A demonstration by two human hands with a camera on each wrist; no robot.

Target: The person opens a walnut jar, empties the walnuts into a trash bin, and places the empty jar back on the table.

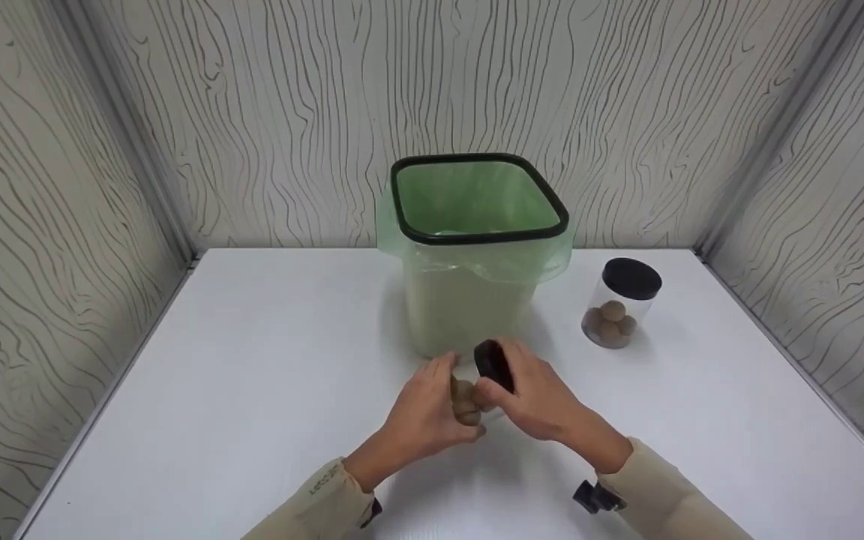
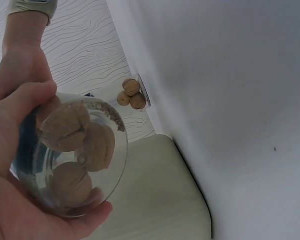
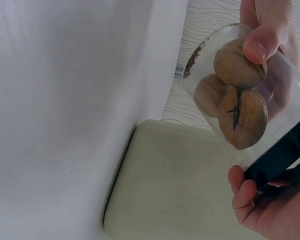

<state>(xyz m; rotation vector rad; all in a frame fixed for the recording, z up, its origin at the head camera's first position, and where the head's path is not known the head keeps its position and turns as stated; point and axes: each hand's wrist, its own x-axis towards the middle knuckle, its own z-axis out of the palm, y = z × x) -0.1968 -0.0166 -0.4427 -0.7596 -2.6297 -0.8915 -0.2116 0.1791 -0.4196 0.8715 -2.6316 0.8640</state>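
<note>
Low in the head view, in front of a bin, my left hand (image 1: pixel 421 412) grips a clear jar (image 3: pixel 277 137) around its side, thumb and fingers spread round the wall. Several walnuts (image 3: pixel 242 120) lie inside it, one with a wide crack in its shell. My right hand (image 1: pixel 541 394) has its fingers curled round the jar's black lid (image 1: pixel 493 365), which sits at the mouth end. The jar is tipped, its base facing the left wrist camera and its lid toward my right hand.
The pale bin (image 1: pixel 469 307) has a black rim (image 1: pixel 477 239) and a green liner (image 1: pixel 393 229) folded over it. To its right stands a second jar (image 1: pixel 634 307) with a black lid and walnuts. Wood-grain panels (image 1: pixel 289 112) enclose the white table (image 1: pixel 274 360).
</note>
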